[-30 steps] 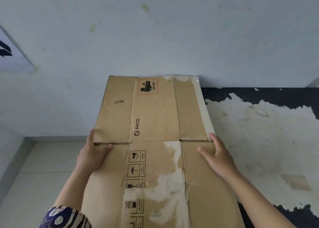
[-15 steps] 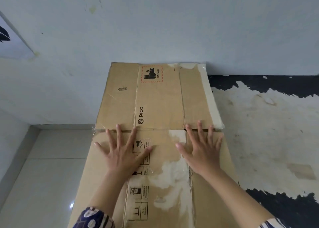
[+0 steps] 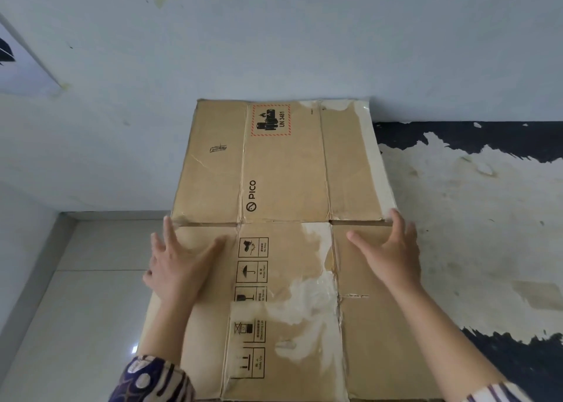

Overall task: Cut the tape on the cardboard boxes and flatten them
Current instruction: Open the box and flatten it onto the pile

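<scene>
Across the middle of the frame, a flattened cardboard box (image 3: 283, 219) is lying on the floor, its far panel leaning up against the pale wall (image 3: 274, 36) at top center. You're pressing both hands on the near panel, just below the fold line. Your left hand (image 3: 179, 264) is lying flat w/ fingers spread apart, at the box's left edge, left of center in the frame, gripping nothing. Your right hand (image 3: 393, 252) is sitting right of center, fingers apart too, fingertips reaching the fold near the box's right edge; not clamped on anything. Printed handling symbols (image 3: 251, 283) are running down between your hands, and a PICO logo (image 3: 251, 196) & a UN 3481 label (image 3: 270, 120) are showing on the far panel. Glossy tape residue (image 3: 307, 304) is patching the lower center. Pale tiles (image 3: 76, 310) are filling lower left; a dark peeling floor (image 3: 487, 219) is filling the right.
</scene>
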The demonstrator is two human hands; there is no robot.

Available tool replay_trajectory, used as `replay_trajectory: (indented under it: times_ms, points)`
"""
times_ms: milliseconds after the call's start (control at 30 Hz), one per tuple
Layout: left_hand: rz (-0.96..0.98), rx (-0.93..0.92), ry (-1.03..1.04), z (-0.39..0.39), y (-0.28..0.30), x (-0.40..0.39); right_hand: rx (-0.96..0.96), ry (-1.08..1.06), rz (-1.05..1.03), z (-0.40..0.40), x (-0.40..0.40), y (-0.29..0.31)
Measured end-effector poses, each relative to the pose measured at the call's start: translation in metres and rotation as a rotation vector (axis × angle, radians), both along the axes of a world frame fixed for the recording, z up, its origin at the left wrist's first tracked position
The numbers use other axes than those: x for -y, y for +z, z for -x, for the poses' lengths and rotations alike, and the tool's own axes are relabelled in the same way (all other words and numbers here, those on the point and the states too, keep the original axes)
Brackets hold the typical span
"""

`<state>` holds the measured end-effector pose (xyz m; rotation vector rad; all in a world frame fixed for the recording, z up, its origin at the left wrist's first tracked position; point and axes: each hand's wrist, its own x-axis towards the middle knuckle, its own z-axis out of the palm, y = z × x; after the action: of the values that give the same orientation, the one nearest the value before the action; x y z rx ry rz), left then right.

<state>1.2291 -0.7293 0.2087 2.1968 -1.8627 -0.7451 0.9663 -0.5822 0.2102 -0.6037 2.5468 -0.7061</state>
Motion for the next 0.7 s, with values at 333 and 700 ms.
replay_trajectory:
  times_ms: [333,700]
  points:
    - [-0.262,-0.174,-0.164,-0.024,0.009,0.032,0.31,0.119,0.063,0.029,-0.009,0.008]
    - [-0.436,-0.553,-0.094,-0.036,0.012,0.047,0.495,0.067,0.276,0.025,-0.014,0.004]
